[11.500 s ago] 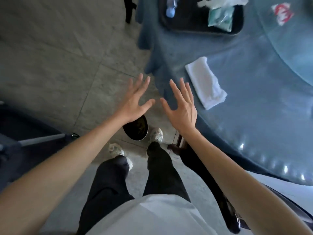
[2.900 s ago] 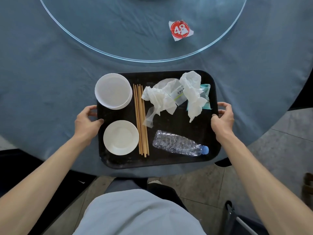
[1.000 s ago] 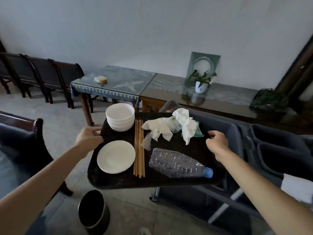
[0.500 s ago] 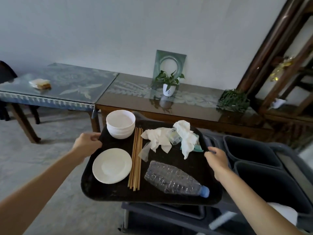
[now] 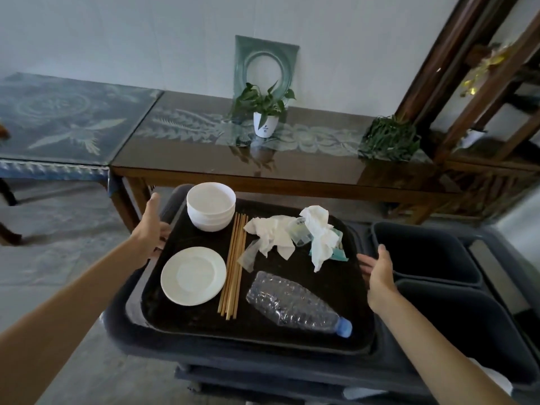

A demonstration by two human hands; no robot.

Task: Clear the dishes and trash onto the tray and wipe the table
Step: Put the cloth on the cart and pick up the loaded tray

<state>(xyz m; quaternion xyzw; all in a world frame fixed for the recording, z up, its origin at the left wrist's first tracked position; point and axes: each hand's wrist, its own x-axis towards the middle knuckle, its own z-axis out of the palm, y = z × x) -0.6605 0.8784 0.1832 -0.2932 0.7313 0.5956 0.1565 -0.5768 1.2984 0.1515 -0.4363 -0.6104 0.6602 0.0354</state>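
Observation:
The black tray (image 5: pixel 187 320) lies on the top of a dark grey cart (image 5: pixel 137 343). On it are stacked white bowls (image 5: pixel 211 206), a white plate (image 5: pixel 193 275), wooden chopsticks (image 5: pixel 232 267), crumpled tissues and wrappers (image 5: pixel 292 235) and an empty plastic bottle (image 5: pixel 292 305) on its side. My left hand (image 5: pixel 149 226) is at the tray's left edge with the thumb raised and fingers loose. My right hand (image 5: pixel 377 270) is beside the right edge, fingers relaxed, fingertips near the rim.
Two dark bins (image 5: pixel 423 252) sit in the cart to the right of the tray. Behind the cart runs a long glass-topped wooden side table (image 5: pixel 292 171) with a potted plant (image 5: pixel 264 112). A wooden shelf stands at far right; concrete floor lies to the left.
The tray, carried in both hands away from the round table, has come down onto the cart. Both hands have loosened their grip on its edges.

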